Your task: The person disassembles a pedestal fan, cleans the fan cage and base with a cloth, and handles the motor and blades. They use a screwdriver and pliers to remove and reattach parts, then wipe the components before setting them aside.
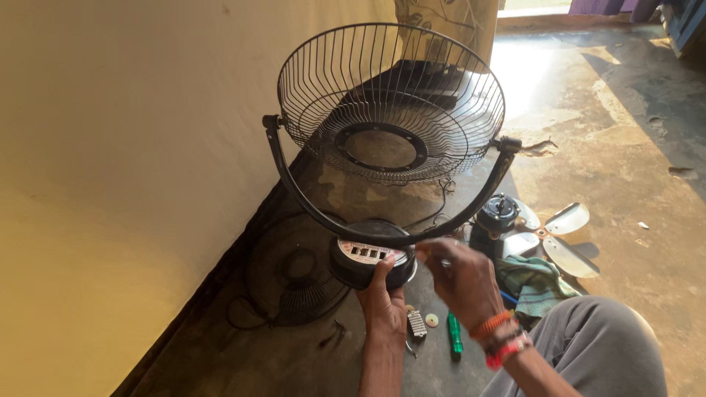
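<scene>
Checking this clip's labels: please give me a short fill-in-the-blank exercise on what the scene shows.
1. The left hand rests on the fan's round black ____.
2. The screwdriver on the floor has a ____ handle.
3. The wire guard hangs in a curved ____ bracket.
4. The right hand wears bands at the ____.

Answers: base; green; black; wrist

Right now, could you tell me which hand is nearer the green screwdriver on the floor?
Right. The right hand hovers just above the green screwdriver; the left hand grips the fan base, farther left.
</scene>
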